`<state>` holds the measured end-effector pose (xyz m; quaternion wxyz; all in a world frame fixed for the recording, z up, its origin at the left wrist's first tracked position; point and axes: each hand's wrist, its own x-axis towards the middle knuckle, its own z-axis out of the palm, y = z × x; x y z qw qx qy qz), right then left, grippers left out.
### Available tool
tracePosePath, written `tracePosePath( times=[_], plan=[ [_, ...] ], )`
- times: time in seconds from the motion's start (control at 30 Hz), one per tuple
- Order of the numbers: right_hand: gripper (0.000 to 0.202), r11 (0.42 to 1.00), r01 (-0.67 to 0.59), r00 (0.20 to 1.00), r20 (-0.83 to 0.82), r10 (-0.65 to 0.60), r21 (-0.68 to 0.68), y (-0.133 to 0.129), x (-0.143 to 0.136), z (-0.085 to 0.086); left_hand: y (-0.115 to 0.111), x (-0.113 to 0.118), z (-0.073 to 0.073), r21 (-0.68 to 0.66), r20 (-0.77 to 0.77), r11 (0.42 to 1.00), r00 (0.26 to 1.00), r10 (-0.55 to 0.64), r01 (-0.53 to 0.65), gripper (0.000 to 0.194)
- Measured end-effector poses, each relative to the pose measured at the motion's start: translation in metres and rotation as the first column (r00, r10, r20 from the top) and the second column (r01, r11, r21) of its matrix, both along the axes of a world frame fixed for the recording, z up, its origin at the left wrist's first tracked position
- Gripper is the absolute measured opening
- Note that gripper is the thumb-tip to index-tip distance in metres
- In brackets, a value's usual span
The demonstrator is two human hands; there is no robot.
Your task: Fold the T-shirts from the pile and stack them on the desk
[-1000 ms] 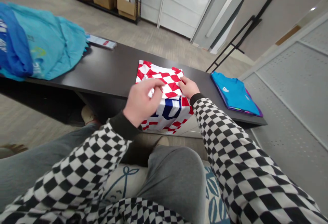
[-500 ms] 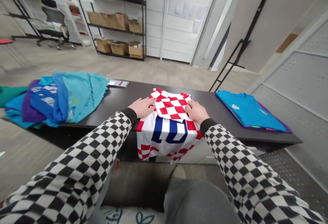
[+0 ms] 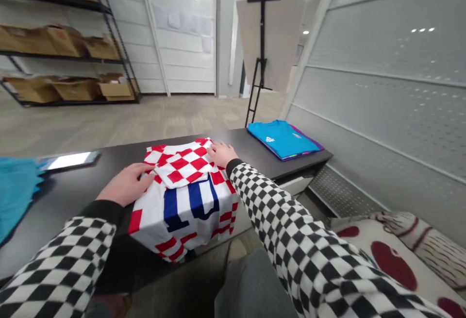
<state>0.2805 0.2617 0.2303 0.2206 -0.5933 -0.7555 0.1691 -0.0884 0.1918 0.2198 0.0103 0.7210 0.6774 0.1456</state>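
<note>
At the left edge the turquoise cloth (image 3: 16, 187) is cut off, so most of it lies out of view; the flat packet (image 3: 71, 161) beside it is washed out by glare, and its print cannot be read; the shelf of cardboard boxes (image 3: 73, 88) behind is blurred and runs out of the frame. The left hand (image 3: 125, 184) lies palm down with its fingertips at the left side of the jersey (image 3: 189, 162); whether thumb and fingers pinch the cloth cannot be told; the right hand (image 3: 223, 155) rests on the opposite side, its thumb and palm mostly hidden, and its grip cannot be made out either. The jersey lies between the hands on the dark table (image 3: 240, 145), its lower part hanging over the near edge; it is white with red checks, the checkered upper section folded down over the top of a large dark blue number; the hanging cloth is creased; well to the right sits a folded blue shirt (image 3: 282, 138), purple fabric showing beneath it.
</note>
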Motion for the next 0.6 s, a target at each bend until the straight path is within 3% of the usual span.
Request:
tracePosePath(
  times=[0.1,0.17,0.27,0.33,0.4,0.47,0.53,0.6],
  plan=[
    [0.053,0.994,0.109,0.939,-0.331,-0.097,0.018,-0.014,0.009,0.008,0.008,-0.006,-0.005,-0.058,0.011,0.993,0.995,-0.102,0.103,0.044],
    [0.059,0.976,0.216,0.78,-0.602,-0.168,0.007,-0.043,0.022,0.008,0.009,-0.008,-0.007,-0.045,-0.023,0.995,0.995,-0.092,0.091,0.046],
    [0.059,0.972,0.233,0.487,-0.863,-0.139,-0.025,-0.117,0.056,-0.011,0.007,-0.007,-0.007,-0.043,-0.043,0.993,0.993,-0.11,0.108,0.052],
    [0.047,0.991,0.129,0.412,-0.907,-0.092,-0.042,-0.174,0.088,-0.039,0.005,-0.005,-0.005,-0.041,-0.021,0.993,0.993,-0.115,0.114,0.056],
    [0.035,0.976,0.193,0.484,-0.855,-0.186,-0.103,-0.219,0.125,-0.073,0.003,-0.003,-0.004,-0.025,0.005,0.992,0.992,-0.124,0.124,0.058],
    [0.027,0.888,0.447,0.588,-0.711,-0.386,-0.112,-0.242,0.161,-0.107,0.003,-0.002,-0.004,-0.007,0.022,0.991,0.991,-0.132,0.132,0.058],
    [0.032,0.785,0.619,0.665,-0.521,-0.535,-0.016,-0.24,0.192,-0.133,0.002,-0.001,-0.004,0.004,0.034,0.991,0.99,-0.135,0.135,0.058],
    [0.046,0.762,0.639,0.738,-0.364,-0.568,0.105,-0.217,0.216,-0.146,0.0,-0.001,-0.005,0.011,0.053,0.992,0.991,-0.124,0.124,0.057]
  ],
)
